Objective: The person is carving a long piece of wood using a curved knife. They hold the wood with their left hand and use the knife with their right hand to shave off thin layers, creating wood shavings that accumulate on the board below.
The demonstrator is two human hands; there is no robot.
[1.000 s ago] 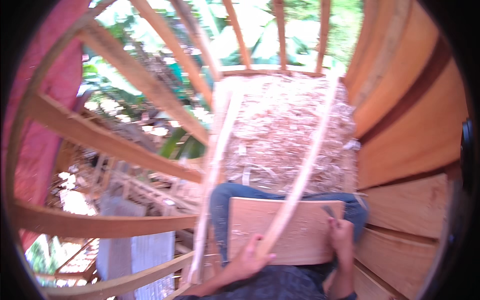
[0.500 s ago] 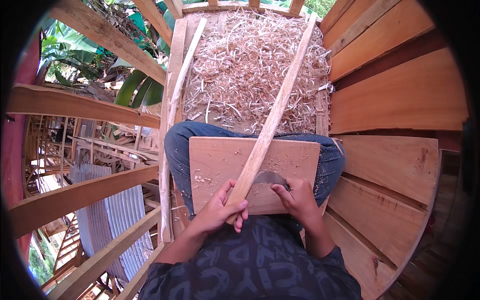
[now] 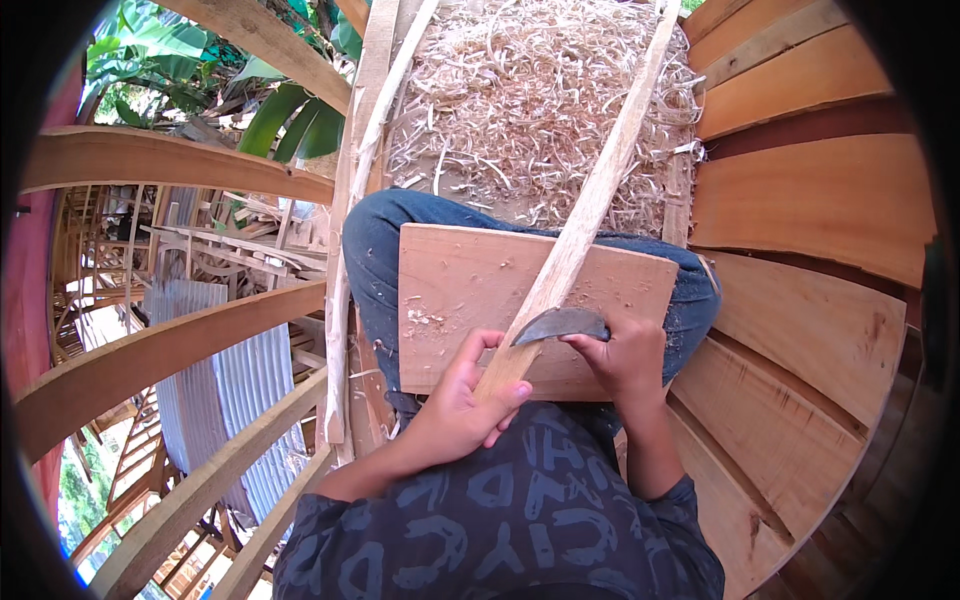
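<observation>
Looking steeper down than half a second ago, the view now puts the board and both hands near the middle of the frame, with more of the dark patterned shirt filling the bottom. The left hand has kept its place at the near end of the stick, fingers curled around it, thumb up along its side. The right hand has kept its fingers closed on the curved blade, whose edge lies against the stick just above the left hand.

One long stick runs from lower centre up to the upper right edge, lying across one flat board on the person's lap in blue jeans. One blade, two hands. A second thin stick stands left of the knee, running to the top of the frame. A heap of shavings covers the floor at top centre. Wide planks curve down the right side; several curved ribs cross the left.
</observation>
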